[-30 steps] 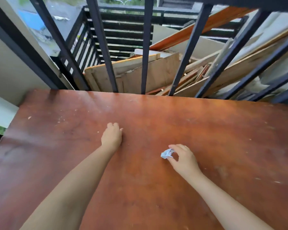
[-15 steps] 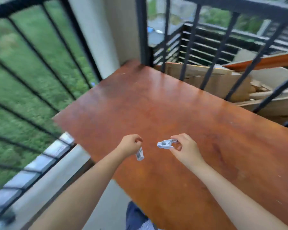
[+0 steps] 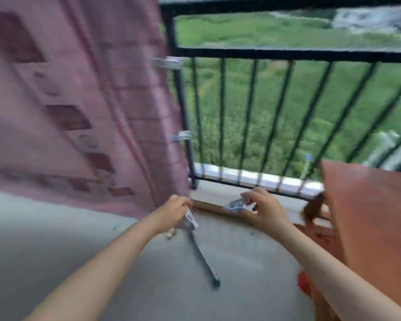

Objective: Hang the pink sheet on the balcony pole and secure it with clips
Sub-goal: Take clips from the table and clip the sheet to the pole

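The pink sheet (image 3: 74,105), printed with darker red blocks, hangs over the left half of the view against the black balcony railing (image 3: 287,53). Two pale clips (image 3: 168,63) (image 3: 182,136) pin its right edge to a vertical black post (image 3: 183,107). My left hand (image 3: 174,210) grips a white clip (image 3: 190,220) near the sheet's lower right corner. My right hand (image 3: 263,208) pinches another white clip (image 3: 235,205) just right of it. The frame is motion-blurred.
A reddish-brown table (image 3: 370,218) stands at the right edge. A thin dark rod (image 3: 204,258) lies on the grey concrete floor (image 3: 56,251) below my hands. A wooden strip (image 3: 208,206) lies along the low ledge under the railing. Grass shows beyond the bars.
The view has swung left from the table to the hanging sheet and railing. Both hands, each still holding its clip, now hover above the floor beside the sheet's lower corner.
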Demonstrator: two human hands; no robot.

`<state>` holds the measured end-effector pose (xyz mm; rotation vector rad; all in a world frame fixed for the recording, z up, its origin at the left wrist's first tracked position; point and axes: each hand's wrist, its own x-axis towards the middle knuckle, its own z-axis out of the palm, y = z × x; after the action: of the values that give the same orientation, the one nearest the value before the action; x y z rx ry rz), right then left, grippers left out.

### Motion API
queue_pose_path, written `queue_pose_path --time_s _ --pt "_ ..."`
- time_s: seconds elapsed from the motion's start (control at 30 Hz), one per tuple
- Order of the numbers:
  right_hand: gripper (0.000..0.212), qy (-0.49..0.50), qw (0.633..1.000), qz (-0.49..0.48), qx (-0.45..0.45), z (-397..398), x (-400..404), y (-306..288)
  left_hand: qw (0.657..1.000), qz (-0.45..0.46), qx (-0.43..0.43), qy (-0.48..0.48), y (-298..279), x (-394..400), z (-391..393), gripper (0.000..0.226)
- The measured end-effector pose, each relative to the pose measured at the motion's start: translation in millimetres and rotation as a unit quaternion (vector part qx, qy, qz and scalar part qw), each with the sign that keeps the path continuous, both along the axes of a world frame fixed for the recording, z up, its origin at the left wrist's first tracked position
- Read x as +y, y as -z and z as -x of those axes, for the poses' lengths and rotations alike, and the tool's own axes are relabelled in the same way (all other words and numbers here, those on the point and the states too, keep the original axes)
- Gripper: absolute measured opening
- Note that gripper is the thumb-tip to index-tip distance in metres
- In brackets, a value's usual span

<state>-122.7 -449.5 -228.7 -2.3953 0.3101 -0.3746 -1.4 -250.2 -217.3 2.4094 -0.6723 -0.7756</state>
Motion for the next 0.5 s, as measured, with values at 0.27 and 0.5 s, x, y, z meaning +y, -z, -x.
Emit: queue_pose_path --time_s 0.27,0.5 --pt "0.041 -0.245 0.969 0.035 -0.011 -188.9 240.4 -16.6 0.974 0.031 -0.003 -0.227 -23.3 264.4 -99.8 0.024" --pt "0.034 -0.358 0.931 0.048 -0.040 -325.7 401.5 -5.7 0.889 0.008 -0.114 -0.443 -20.3 425.4 -166.2 0.040"
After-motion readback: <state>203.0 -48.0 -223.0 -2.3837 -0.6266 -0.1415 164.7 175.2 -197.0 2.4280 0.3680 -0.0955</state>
